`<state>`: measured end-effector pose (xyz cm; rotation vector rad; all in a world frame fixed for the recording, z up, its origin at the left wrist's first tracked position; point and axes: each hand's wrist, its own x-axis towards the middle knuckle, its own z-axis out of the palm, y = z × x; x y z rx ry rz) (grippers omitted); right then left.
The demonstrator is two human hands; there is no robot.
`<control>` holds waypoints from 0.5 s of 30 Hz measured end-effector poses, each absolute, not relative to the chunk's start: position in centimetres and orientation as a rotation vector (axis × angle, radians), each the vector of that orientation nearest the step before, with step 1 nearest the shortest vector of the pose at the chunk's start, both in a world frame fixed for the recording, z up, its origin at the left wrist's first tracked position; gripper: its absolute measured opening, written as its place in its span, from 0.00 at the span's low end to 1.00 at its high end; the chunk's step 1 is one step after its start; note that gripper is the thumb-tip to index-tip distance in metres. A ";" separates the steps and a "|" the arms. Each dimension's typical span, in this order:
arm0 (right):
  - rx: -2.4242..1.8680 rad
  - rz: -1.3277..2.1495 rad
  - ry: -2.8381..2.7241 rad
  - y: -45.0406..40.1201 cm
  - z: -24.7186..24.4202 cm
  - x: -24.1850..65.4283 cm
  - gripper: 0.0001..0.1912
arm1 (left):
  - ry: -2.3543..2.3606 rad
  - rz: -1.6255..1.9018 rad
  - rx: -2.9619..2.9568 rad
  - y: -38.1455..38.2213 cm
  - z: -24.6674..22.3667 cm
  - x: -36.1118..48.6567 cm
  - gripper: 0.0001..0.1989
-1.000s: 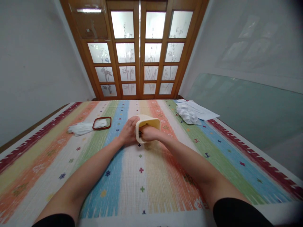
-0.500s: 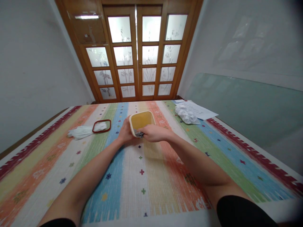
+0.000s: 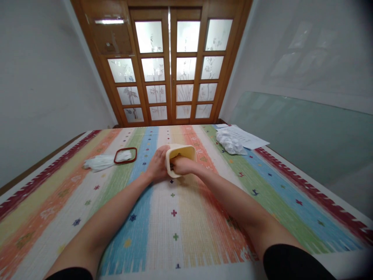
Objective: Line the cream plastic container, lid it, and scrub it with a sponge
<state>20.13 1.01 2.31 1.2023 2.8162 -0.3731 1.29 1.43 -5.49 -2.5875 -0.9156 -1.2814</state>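
Observation:
A pale yellow container is tipped on the striped tablecloth, its opening turned toward me. My left hand grips its left side, fingers wrapped round the outside. Inside the opening is my right hand, its fingers closed round a small dark grey cloth that shows only in part. To the left, a red-brown rounded frame lies on the tablecloth over one end of a white cloth.
A crumpled white bundle lies at the back right beside printed paper sheets. Wooden doors with glass panes stand past the table's far edge. A greenish glass panel leans along the right wall.
The container has tilted, its opening now facing me more, and shifted slightly right. My right hand has gone deeper inside with the grey cloth. My left hand has moved with the container.

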 end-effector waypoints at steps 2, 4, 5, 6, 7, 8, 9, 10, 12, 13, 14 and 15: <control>1.167 -0.360 2.786 0.5 3.5 20.5 0.18 | -0.991 -1.334 -2.547 1.8 -5.6 1.0 0.55; 1.099 -0.331 2.780 -0.4 5.3 21.2 0.18 | -1.057 -1.378 -2.513 2.3 -5.9 0.8 0.55; 1.061 -0.312 2.796 -1.0 6.2 21.6 0.19 | -1.078 -1.401 -2.502 2.6 -6.0 0.6 0.55; 1.010 -0.299 2.817 -1.6 7.2 22.1 0.19 | -1.094 -1.426 -2.495 2.8 -6.2 0.5 0.55; 0.969 -0.290 2.834 -2.2 8.0 22.5 0.20 | -1.103 -1.452 -2.490 3.0 -6.4 0.3 0.56; 0.938 -0.282 2.847 -2.8 8.8 22.9 0.20 | -1.111 -1.472 -2.490 3.2 -6.5 0.2 0.56; 0.924 -0.272 2.856 -3.4 9.4 23.3 0.20 | -1.113 -1.487 -2.492 3.4 -6.6 0.2 0.56; 0.925 -0.262 2.857 -3.9 9.9 23.5 0.20 | -1.111 -1.492 -2.498 3.5 -6.6 0.1 0.56; 0.949 -0.249 2.840 -4.4 10.2 23.6 0.21 | -1.078 -1.470 -2.525 3.4 -6.5 0.0 0.55; 0.963 -0.248 2.822 -4.5 10.0 23.5 0.21 | -1.042 -1.449 -2.545 3.3 -6.3 0.0 0.55; 0.978 -0.252 2.799 -4.4 9.7 23.2 0.20 | -0.997 -1.425 -2.564 3.0 -6.1 0.1 0.55; 0.996 -0.259 2.772 -4.1 9.1 22.9 0.20 | -0.947 -1.398 -2.583 2.8 -5.9 0.2 0.56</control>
